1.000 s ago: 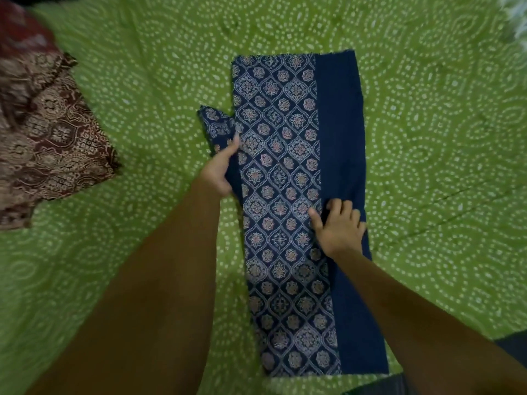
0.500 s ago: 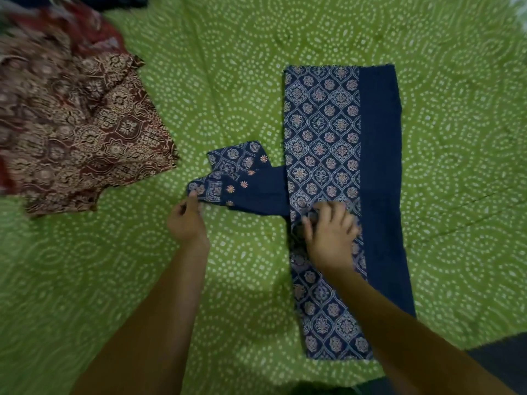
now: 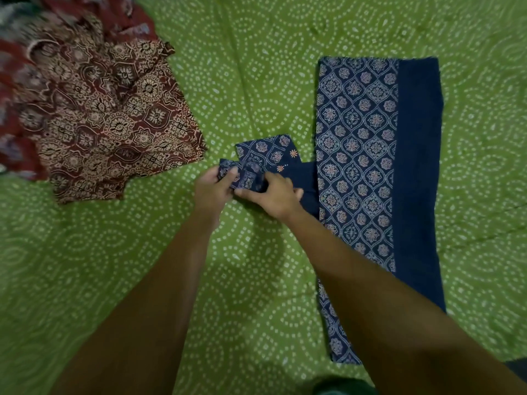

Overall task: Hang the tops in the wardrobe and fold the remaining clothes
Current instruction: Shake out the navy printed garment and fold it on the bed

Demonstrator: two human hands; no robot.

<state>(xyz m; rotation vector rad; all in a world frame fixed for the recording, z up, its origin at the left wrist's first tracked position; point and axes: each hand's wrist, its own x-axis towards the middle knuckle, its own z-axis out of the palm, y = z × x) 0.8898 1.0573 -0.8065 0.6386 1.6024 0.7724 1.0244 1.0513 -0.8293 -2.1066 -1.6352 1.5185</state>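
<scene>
The blue printed garment (image 3: 368,172) lies flat on the green bedspread (image 3: 256,67), folded lengthwise into a long strip. Its sleeve (image 3: 268,155) now projects to the left of the strip; one second ago it was tucked against the strip's left edge. The right hand (image 3: 273,198) has left the strip body, where it pressed the fabric half a second ago, and joined the left hand (image 3: 212,188) at the sleeve. Both hands are closed on the sleeve cuff. Judgement: the sleeve is being straightened before it is folded back over the strip. The maroon printed clothes (image 3: 99,121) lie well left of the strip, untouched.
</scene>
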